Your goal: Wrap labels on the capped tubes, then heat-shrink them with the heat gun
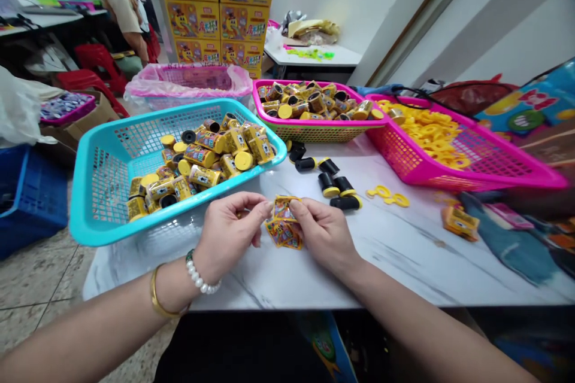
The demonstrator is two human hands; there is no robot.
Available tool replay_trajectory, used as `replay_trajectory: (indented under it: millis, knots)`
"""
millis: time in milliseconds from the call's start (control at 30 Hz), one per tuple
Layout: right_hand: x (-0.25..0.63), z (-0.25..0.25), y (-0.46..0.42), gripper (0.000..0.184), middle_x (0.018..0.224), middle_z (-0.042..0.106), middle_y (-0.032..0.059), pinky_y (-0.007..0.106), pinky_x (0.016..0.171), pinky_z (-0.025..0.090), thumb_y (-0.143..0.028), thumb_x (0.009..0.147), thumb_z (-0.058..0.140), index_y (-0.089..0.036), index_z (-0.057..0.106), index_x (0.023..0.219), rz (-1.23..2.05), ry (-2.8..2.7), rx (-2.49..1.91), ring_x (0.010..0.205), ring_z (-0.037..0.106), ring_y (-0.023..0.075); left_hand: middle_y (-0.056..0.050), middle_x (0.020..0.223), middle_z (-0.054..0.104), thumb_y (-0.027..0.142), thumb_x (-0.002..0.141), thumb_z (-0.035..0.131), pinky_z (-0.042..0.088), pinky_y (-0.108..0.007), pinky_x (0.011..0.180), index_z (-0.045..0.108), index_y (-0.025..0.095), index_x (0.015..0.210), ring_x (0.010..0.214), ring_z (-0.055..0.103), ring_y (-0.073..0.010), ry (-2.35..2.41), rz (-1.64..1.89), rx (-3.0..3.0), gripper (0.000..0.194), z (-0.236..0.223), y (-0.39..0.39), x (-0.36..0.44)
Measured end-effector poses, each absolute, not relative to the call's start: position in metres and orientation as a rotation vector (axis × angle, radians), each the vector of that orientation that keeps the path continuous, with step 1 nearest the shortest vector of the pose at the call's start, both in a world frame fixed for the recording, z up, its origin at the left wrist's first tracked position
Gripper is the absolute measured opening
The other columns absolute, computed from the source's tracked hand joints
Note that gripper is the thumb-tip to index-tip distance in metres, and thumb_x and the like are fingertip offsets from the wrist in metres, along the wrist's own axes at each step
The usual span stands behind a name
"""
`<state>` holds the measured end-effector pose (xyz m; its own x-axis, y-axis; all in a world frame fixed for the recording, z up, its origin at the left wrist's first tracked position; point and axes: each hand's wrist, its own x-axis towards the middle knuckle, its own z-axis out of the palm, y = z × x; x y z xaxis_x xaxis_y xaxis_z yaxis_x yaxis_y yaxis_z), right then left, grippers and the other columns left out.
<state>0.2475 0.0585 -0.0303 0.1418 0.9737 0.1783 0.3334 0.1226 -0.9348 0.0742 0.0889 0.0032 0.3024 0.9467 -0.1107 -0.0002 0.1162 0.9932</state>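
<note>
Over the front of the table, my right hand (330, 230) pinches a small yellow printed label (283, 208) between thumb and fingers. Opposite it, my left hand (233, 224) is closed, its thumb and forefinger pinched at the label's left corner. Beneath, more of these printed labels (283, 234) lie overlapping on the table. Just beyond my right hand are several black canisters (345, 202) with yellow lids, tipped on their sides or standing. A turquoise basket (105, 161) left of them holds many canisters wrapped in yellow labels.
Behind stands a pink basket (323, 133) heaped with labelled canisters. Another pink basket (498, 161) on the right holds yellow plastic parts (431, 131). Loose yellow rings (390, 196) and a labelled box-like piece (461, 222) lie rightward. Yellow cartons (193, 19) and a person (123, 12) are farther back.
</note>
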Motion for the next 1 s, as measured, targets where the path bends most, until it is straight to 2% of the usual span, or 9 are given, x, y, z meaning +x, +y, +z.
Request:
replay_trajectory:
  millis: [100, 267, 333, 433, 533, 633, 733, 833, 1000]
  knots:
    - [0.2471, -0.03, 0.0573, 0.046, 0.056, 0.045, -0.0024, 0.024, 0.047, 0.033, -0.048, 0.095, 0.051, -0.019, 0.05, 0.06, 0.725, -1.457, -1.373, 0.051, 0.04, 0.0102, 0.003, 0.046, 0.053, 0.039, 0.079, 0.07, 0.032, -0.019, 0.039, 0.074, 0.012, 0.082, 0.04, 0.043, -0.0068, 1.046, 0.869, 1.292, 0.028, 0.0024, 0.0887, 0.0738]
    - [0.2453, -0.0285, 0.0561, 0.039, 0.056, 0.044, -0.0029, 0.026, 0.053, 0.035, -0.03, 0.096, 0.052, -0.02, 0.046, 0.059, 0.452, -1.692, -1.264, 0.053, 0.042, 0.0106, -0.002, 0.064, 0.064, 0.034, 0.073, 0.075, 0.029, -0.019, 0.04, 0.078, 0.013, 0.08, 0.047, 0.042, -0.0061, 1.036, 0.91, 1.345, 0.023, 0.0028, 0.0919, 0.0732]
    - [0.2451, -0.0273, 0.056, 0.037, 0.056, 0.044, -0.0032, 0.026, 0.053, 0.035, -0.027, 0.096, 0.052, -0.021, 0.046, 0.06, 0.384, -1.74, -1.217, 0.052, 0.042, 0.0106, -0.001, 0.062, 0.062, 0.034, 0.071, 0.076, 0.028, -0.019, 0.04, 0.076, 0.014, 0.076, 0.048, 0.041, -0.006, 1.049, 0.94, 1.332, 0.021, 0.0034, 0.0934, 0.0729]
    - [0.2462, -0.0259, 0.0562, 0.038, 0.056, 0.042, -0.0034, 0.026, 0.052, 0.034, -0.028, 0.097, 0.05, -0.021, 0.045, 0.06, 0.366, -1.701, -1.245, 0.052, 0.043, 0.0106, 0.003, 0.052, 0.054, 0.036, 0.071, 0.077, 0.028, -0.019, 0.04, 0.068, 0.015, 0.068, 0.045, 0.038, -0.0056, 1.087, 0.963, 1.288, 0.023, 0.0043, 0.0941, 0.0728]
    - [0.2473, -0.0256, 0.0565, 0.04, 0.056, 0.042, -0.0034, 0.026, 0.052, 0.035, -0.031, 0.098, 0.049, -0.021, 0.043, 0.06, 0.38, -1.687, -1.29, 0.052, 0.043, 0.0107, 0.005, 0.048, 0.049, 0.037, 0.072, 0.076, 0.028, -0.019, 0.039, 0.069, 0.014, 0.074, 0.042, 0.036, -0.0055, 1.056, 0.903, 1.252, 0.024, 0.0049, 0.0928, 0.0735]
    - [0.2472, -0.0254, 0.0567, 0.039, 0.055, 0.042, -0.0035, 0.026, 0.052, 0.035, -0.031, 0.097, 0.05, -0.022, 0.043, 0.06, 0.362, -1.73, -1.268, 0.052, 0.043, 0.0108, 0.003, 0.05, 0.052, 0.037, 0.073, 0.074, 0.028, -0.02, 0.039, 0.073, 0.013, 0.08, 0.043, 0.037, -0.0062, 1.012, 0.876, 1.262, 0.025, 0.005, 0.0911, 0.0736]
    - [0.2472, -0.0248, 0.0566, 0.039, 0.055, 0.042, -0.0036, 0.026, 0.053, 0.035, -0.029, 0.097, 0.05, -0.021, 0.043, 0.06, 0.358, -1.727, -1.24, 0.052, 0.043, 0.0105, 0.002, 0.054, 0.055, 0.036, 0.073, 0.075, 0.028, -0.02, 0.04, 0.073, 0.013, 0.076, 0.045, 0.039, -0.0061, 1.019, 0.902, 1.294, 0.023, 0.0047, 0.0907, 0.0729]
    - [0.2482, -0.0242, 0.0563, 0.041, 0.055, 0.043, -0.0032, 0.026, 0.052, 0.035, -0.031, 0.097, 0.05, -0.021, 0.043, 0.058, 0.399, -1.674, -1.273, 0.051, 0.044, 0.0104, 0.004, 0.051, 0.051, 0.038, 0.073, 0.075, 0.027, -0.019, 0.039, 0.068, 0.014, 0.076, 0.043, 0.038, -0.0056, 1.076, 0.942, 1.248, 0.025, 0.0045, 0.0912, 0.0725]
    - [0.2475, -0.0238, 0.056, 0.037, 0.056, 0.048, -0.0027, 0.026, 0.053, 0.037, -0.029, 0.096, 0.051, -0.021, 0.048, 0.06, 0.416, -1.701, -1.247, 0.052, 0.044, 0.0109, 0.004, 0.051, 0.051, 0.039, 0.072, 0.076, 0.027, -0.019, 0.039, 0.071, 0.013, 0.082, 0.044, 0.037, -0.0058, 1.021, 0.871, 1.251, 0.028, 0.0058, 0.0906, 0.0727]
